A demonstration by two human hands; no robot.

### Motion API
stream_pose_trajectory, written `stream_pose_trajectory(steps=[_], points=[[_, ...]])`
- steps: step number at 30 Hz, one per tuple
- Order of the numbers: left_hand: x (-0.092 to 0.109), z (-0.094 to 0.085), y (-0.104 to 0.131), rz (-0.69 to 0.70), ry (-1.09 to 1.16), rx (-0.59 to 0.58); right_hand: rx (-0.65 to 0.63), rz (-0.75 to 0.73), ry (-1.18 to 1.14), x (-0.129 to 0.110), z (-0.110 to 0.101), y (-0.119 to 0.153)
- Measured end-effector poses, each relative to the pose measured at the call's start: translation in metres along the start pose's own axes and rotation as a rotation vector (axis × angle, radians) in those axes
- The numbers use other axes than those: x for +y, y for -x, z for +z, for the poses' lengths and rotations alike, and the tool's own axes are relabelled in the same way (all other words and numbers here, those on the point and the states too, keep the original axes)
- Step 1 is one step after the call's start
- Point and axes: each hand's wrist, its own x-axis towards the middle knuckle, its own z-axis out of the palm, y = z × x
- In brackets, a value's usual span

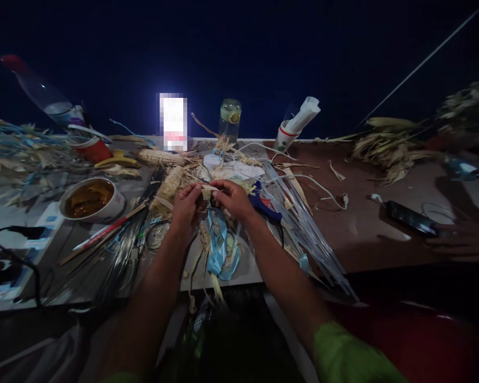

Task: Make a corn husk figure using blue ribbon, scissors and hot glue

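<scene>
Pinching: left hand [186, 202] & right hand [232, 198] both grip a husk strip [208, 188], mid-table [367, 234].
Below hands: blue ribbon [219, 250].
R of hands: glue gun [263, 205].
Far L: bowl [91, 199].

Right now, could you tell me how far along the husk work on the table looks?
Looks midway. Done: bare corn cobs lie stripped, and blue strips already hang from the piece. In hand: the left hand and right hand pinch a pale husk strip together. Left: loose husks and clear strips lie unused; a glue gun waits beside the right hand.
</scene>
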Motion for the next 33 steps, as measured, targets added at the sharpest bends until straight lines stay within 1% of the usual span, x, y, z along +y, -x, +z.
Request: stream_pose_trajectory(steps=[1,2,5,8,11,14,18,20,28,33], points=[[-0.001,0.001,0.0,0.001,0.003,0.009,-0.007,0.012,-0.071,-0.001,0.003,0.001],[-0.001,0.002,0.001,0.003,0.0,0.015,0.017,0.012,-0.117,-0.002,0.006,0.001],[-0.002,0.006,0.004,0.009,-0.065,0.019,0.151,0.013,-0.141,-0.003,0.011,0.002],[-0.002,0.008,0.007,0.004,-0.177,0.039,0.239,0.033,-0.107,0.0,0.006,0.0],[-0.001,0.006,0.009,0.029,-0.215,0.033,0.271,0.027,-0.1,0.003,-0.004,-0.004],[0.0,0.004,0.008,0.039,-0.199,-0.016,0.253,0.018,-0.105,0.003,-0.01,-0.006],[0.003,0.004,0.009,-0.028,-0.128,-0.092,0.202,0.045,-0.07,0.001,-0.013,-0.006],[0.003,0.005,0.009,-0.051,-0.113,-0.111,0.19,0.056,-0.057,0.0,-0.014,-0.005],[-0.001,0.002,0.007,-0.024,-0.17,-0.2,0.183,0.052,0.017,0.0,-0.021,-0.007],[-0.003,0.0,0.004,-0.032,-0.15,-0.232,0.179,0.057,0.023,-0.004,-0.023,-0.006]])
